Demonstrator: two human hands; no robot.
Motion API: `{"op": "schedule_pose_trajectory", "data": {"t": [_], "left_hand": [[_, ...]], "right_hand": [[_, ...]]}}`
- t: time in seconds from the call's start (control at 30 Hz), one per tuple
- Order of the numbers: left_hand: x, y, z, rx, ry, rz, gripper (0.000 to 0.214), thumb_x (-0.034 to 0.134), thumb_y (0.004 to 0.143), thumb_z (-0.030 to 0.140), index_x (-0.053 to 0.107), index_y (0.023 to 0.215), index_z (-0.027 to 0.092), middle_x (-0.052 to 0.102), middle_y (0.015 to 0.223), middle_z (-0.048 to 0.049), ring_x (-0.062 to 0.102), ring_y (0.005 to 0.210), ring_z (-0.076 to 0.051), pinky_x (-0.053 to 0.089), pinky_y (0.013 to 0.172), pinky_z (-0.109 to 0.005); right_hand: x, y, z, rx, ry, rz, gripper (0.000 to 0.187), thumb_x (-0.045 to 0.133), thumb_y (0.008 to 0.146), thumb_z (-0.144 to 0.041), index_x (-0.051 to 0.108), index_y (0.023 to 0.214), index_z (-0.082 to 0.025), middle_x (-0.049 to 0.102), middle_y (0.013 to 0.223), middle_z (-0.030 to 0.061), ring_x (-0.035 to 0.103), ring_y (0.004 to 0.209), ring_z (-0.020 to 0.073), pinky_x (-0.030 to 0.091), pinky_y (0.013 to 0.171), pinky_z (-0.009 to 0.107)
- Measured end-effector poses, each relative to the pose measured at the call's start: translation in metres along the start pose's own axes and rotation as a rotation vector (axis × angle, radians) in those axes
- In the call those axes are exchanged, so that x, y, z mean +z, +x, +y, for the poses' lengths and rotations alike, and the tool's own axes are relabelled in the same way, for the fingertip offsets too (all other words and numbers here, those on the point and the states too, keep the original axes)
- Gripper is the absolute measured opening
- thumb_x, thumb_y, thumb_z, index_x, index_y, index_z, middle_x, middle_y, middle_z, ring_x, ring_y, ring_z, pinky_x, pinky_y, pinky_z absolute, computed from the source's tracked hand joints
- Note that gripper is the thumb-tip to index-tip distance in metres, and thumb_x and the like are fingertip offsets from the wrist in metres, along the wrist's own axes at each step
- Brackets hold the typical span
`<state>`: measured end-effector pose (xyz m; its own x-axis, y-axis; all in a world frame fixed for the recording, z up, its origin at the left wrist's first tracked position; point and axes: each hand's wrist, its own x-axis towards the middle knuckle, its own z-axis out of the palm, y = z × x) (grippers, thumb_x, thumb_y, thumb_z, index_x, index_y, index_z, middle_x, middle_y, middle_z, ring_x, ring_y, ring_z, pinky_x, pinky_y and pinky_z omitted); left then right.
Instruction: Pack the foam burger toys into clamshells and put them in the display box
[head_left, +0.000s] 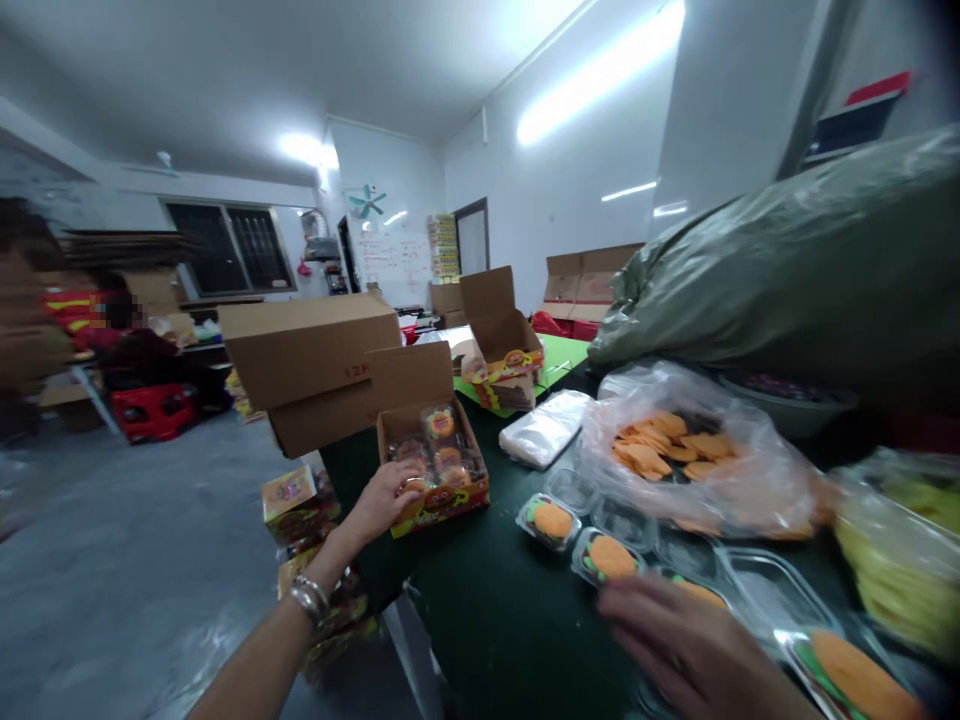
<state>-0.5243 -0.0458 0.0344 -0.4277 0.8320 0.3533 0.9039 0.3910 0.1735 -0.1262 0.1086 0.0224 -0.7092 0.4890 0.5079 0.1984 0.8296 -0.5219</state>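
Box: left hand at packed burgers inside | right hand blurred near trayed burgers | finger grasp, both: cannot tell

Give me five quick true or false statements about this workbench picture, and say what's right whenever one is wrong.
1. The left hand is at the open display box. True.
2. The right wrist wears silver jewellery. False: the silver bracelets are on the left wrist.
3. The right hand is near clear containers. True.
4. The bag is tied shut. False: the clear plastic bag is open, with orange pieces showing inside.
5. The largest sack stands at the picture's left. False: the big green sack is at the right.
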Motion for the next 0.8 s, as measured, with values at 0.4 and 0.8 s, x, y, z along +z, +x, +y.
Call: {"op": "schedule_pose_trajectory", "data": {"t": [0.4,0.8], "left_hand": [[0.036,-0.012,-0.006,0.054,0.156,0.198,0.018,0.050,0.091,0.021,0.066,0.082,0.019,0.065,0.083,-0.0052,0.057,0.086,-0.020,0.042,0.088,-0.036],[0.036,-0.004,-0.006,0.072,0.389,0.166,0.016,0.048,0.093,0.019,0.063,0.086,0.015,0.066,0.081,-0.0061,0.058,0.078,-0.020,0.040,0.079,-0.037]], "right_hand": [[0.172,0.209,0.006,-0.366,-0.217,-0.297,0.019,0.052,0.087,-0.007,0.066,0.089,-0.019,0.064,0.093,0.0048,0.062,0.085,0.0168,0.047,0.076,0.025],[0.201,0.237,0.008,-0.364,-0.363,-0.226,0.013,0.051,0.091,-0.012,0.064,0.088,-0.016,0.061,0.091,0.0061,0.055,0.089,0.0212,0.043,0.075,0.031]]}}
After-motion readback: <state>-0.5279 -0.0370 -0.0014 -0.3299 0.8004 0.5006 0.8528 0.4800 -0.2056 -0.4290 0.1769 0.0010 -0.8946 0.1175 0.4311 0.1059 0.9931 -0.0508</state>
